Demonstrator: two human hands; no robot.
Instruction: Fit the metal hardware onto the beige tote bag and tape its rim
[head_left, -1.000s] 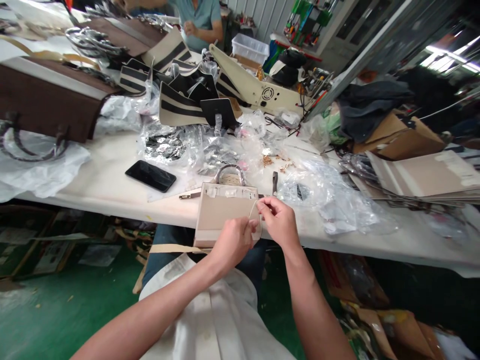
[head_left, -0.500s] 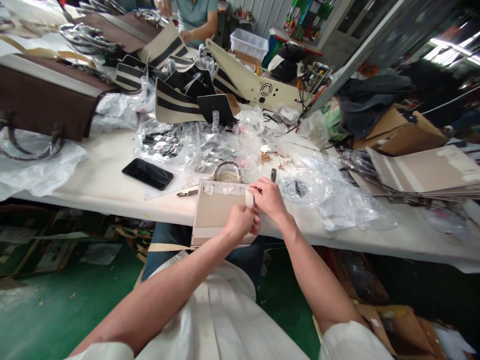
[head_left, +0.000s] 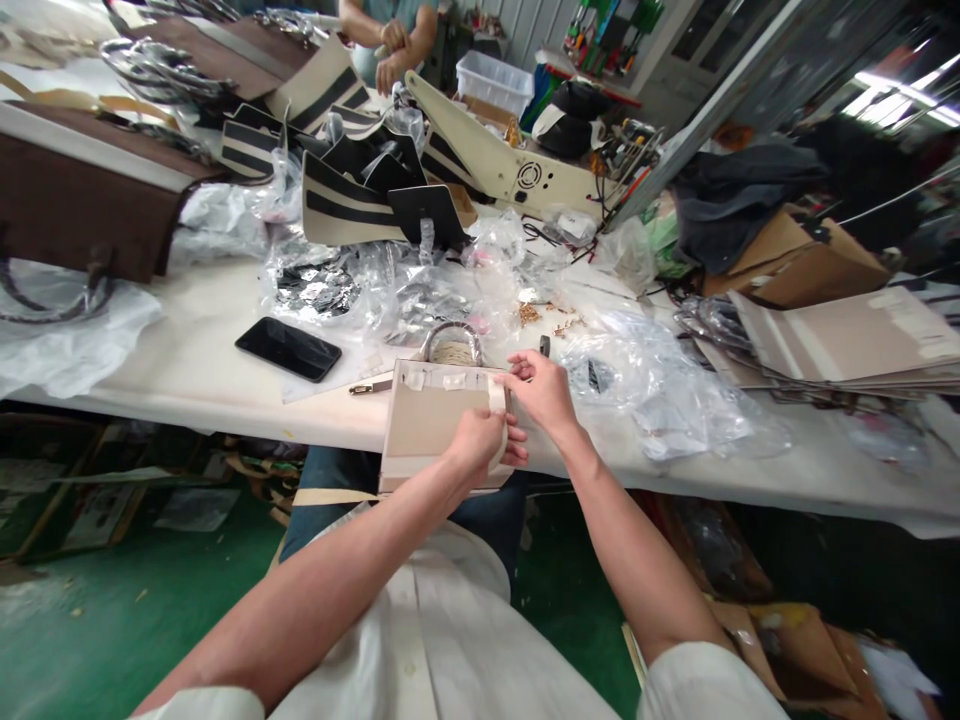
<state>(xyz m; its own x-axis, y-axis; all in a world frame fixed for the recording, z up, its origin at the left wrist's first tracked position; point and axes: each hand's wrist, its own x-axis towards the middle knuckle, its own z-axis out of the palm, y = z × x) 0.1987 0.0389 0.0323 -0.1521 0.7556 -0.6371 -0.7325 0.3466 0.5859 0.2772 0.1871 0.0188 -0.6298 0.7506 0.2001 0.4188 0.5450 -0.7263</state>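
Note:
A beige handbag (head_left: pixel 420 425) leans on the table's front edge and my lap, its pale inner face towards me. A wrapped, curved handle (head_left: pixel 455 328) stands up behind its top edge. Short whitish tape pieces (head_left: pixel 454 382) stick along the top. My left hand (head_left: pixel 484 438) is closed over the bag's right side, around a pale strip of tape (head_left: pixel 497 396) that runs upward from it. At the upper right corner, my right hand (head_left: pixel 544 392) has its fingers apart, with one fingertip touching the tape's top end. Whatever lies inside the left palm is hidden.
A black phone (head_left: pixel 288 349) lies left of the bag, near a metal zipper pull (head_left: pixel 361 389). Plastic bags of small dark parts (head_left: pixel 315 288) and striped bag pieces (head_left: pixel 352 205) sit behind. Crumpled plastic (head_left: pixel 675 390) and stacked panels (head_left: pixel 847 335) are rightward. A person's hands (head_left: pixel 393 55) show across the table.
My right fingers have loosened from a pinch at the bag's corner and spread. The left hand's fingers have opened slightly, still on the tape. Across the table, the other person's hands have come together.

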